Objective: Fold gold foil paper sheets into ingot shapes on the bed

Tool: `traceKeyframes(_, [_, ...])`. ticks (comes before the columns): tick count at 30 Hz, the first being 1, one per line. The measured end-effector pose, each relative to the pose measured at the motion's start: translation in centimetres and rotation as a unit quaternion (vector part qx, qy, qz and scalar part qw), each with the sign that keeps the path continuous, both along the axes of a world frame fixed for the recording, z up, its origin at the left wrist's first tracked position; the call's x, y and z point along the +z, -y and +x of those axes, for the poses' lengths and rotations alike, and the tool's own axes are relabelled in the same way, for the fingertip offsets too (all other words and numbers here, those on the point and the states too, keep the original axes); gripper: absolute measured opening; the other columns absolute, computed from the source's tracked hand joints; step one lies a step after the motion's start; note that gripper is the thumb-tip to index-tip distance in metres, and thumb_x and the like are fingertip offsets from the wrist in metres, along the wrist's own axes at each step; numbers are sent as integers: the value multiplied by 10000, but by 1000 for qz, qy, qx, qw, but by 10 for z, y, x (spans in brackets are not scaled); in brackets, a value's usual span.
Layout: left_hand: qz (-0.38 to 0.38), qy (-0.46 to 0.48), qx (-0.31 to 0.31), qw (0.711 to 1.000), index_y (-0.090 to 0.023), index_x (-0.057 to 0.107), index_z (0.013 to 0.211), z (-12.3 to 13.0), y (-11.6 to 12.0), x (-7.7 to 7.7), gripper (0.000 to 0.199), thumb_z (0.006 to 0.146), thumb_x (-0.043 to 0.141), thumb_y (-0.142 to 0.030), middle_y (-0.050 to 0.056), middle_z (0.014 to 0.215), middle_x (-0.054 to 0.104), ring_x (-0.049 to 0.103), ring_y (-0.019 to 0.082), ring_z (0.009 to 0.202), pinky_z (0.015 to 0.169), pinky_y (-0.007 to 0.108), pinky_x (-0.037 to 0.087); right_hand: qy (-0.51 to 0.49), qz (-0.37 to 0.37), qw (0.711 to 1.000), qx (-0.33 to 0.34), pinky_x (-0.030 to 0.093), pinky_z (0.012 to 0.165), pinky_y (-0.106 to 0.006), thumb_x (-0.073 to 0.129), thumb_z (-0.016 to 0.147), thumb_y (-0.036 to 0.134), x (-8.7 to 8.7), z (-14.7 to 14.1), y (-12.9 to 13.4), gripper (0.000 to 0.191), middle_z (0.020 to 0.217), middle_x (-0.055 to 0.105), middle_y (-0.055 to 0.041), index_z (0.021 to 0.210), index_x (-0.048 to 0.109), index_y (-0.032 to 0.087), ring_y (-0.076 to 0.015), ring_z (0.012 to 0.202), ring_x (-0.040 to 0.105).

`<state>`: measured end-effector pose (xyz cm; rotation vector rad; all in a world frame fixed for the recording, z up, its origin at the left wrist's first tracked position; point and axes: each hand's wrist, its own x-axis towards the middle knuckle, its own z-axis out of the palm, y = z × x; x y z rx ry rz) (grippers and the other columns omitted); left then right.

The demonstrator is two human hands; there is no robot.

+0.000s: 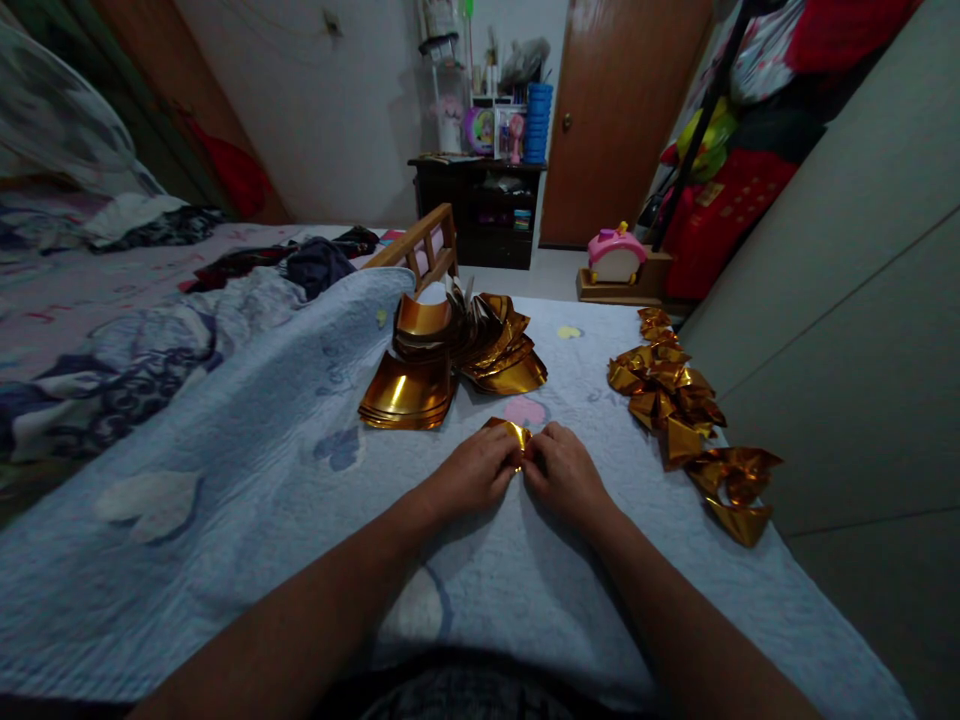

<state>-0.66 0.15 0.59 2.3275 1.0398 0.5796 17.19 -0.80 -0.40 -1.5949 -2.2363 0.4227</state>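
Observation:
Between my hands is a small sheet of shiny gold foil paper (514, 431), partly covered by my fingers. My left hand (480, 466) grips it from the left, fingers closed on the edge. From the right, my right hand (562, 468) pinches the same sheet, and the two hands nearly touch. Just beyond them lie fanned stacks of flat gold foil paper (409, 390), with more gold sheets (510, 365) to their right. Over on the right side sits a row of folded gold foil pieces (671, 390), one larger folded piece (739, 490) nearest me.
A light blue quilt (300, 560) with heart patterns lies under everything. A wooden rail (442, 225) stands behind the stacks, and a pale cabinet (862, 350) borders the right side. Clothes (315, 265) lie to the left. Farther back are a dark stand (480, 210) and a pink toy (616, 252).

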Motion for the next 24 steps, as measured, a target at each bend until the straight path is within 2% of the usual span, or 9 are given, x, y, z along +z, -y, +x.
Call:
traceKeyframes(7, [-17,-13,28,999,-210,512,864,-1,2,2,271,688,477,-7,45,919,604,557,217,927,881,379,487,25,11,1000,-14,375,790,-320,656,840,259,-2,-3,2,93,918,595,-70,884,653,176,-222,897,530])
traceKeyframes(13, [-27,11,4,1000,-216,541,932,-2,0,3,367,665,456,21,48,990,629,566,212,977,921,378,485,21,24,999,-9,367,781,-325,689,816,358,-4,-3,3,204,910,586,-64,904,640,181,-225,893,519])
traceKeyframes(18, [-19,1,3,1000,-214,546,917,-2,1,3,310,673,502,-28,49,978,634,573,222,967,903,370,487,-1,18,1000,18,375,800,-324,615,791,242,-4,2,2,119,914,572,-63,891,621,177,-219,890,520])
traceKeyframes(21, [-7,-4,9,1000,-210,557,924,-1,1,2,257,713,537,-65,51,980,638,580,223,963,894,363,487,-14,15,999,27,381,800,-318,549,748,151,-3,5,1,147,902,570,-63,876,615,179,-214,887,524])
traceKeyframes(24, [-2,-6,10,1000,-205,570,938,-1,1,1,226,753,546,-76,55,1002,650,591,217,971,887,352,492,-18,8,999,27,381,795,-315,519,739,128,-2,5,0,162,898,572,-63,863,607,184,-214,888,527])
